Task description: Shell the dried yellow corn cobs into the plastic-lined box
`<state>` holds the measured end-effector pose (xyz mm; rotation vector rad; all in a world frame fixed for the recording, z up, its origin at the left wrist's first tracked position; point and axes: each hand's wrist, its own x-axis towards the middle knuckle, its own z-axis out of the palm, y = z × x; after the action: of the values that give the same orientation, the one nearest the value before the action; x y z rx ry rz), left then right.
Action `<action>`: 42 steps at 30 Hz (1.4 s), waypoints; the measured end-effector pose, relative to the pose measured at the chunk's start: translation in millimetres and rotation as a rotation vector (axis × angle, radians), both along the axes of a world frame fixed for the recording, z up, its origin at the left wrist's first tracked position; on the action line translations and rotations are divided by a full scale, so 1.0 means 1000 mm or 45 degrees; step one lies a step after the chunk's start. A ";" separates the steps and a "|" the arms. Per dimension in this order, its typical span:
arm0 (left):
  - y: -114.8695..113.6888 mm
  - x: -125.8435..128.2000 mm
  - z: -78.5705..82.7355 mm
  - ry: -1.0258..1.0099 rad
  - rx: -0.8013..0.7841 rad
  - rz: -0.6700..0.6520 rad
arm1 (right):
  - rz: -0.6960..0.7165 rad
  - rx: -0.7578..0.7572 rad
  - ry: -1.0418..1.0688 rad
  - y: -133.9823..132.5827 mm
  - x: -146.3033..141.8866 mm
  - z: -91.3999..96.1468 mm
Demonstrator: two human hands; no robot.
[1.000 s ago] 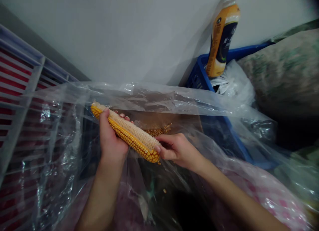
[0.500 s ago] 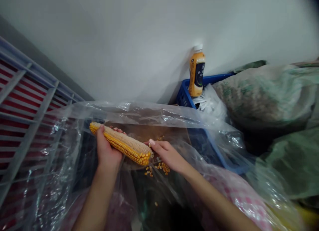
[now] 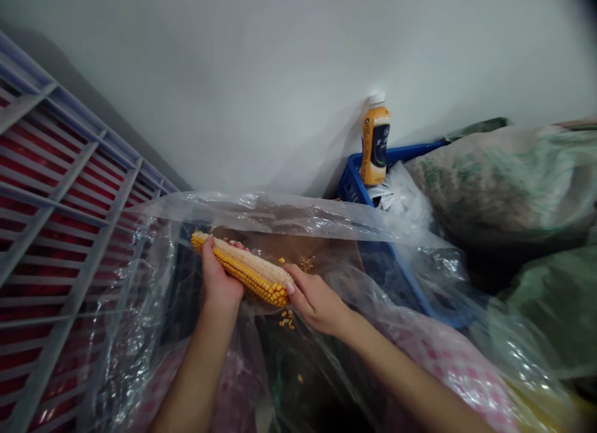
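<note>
Corn cob (image 3: 247, 272) has shifted rightward, partly hidden by both hands (image 3: 221, 279).

Left hand (image 3: 220, 282) clenched, right hand (image 3: 314, 301) curled close by.

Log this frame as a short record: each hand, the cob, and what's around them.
Left hand: grips a dried corn cob
Right hand: on the cob's end
Cob: pale stripped rows above, yellow kernels below
Below: loose kernels, clear plastic sheeting
Beyond: orange-labelled bottle, blue plastic basket
</note>
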<state>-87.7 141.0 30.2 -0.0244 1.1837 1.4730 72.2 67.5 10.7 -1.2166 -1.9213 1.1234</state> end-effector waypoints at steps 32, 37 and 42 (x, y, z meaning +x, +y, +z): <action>-0.001 0.008 0.000 -0.163 -0.114 0.000 | -0.271 -0.163 0.228 -0.004 0.000 -0.005; -0.002 0.010 0.002 -0.048 -0.068 0.075 | -0.227 -0.111 -0.052 -0.001 0.000 -0.002; -0.004 0.009 0.005 0.026 0.000 0.077 | -0.056 0.021 -0.417 -0.001 -0.001 -0.002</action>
<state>-78.4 136.9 35.1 -0.0453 1.2087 1.5299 70.7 66.3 8.7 -1.5018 -2.1236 0.9275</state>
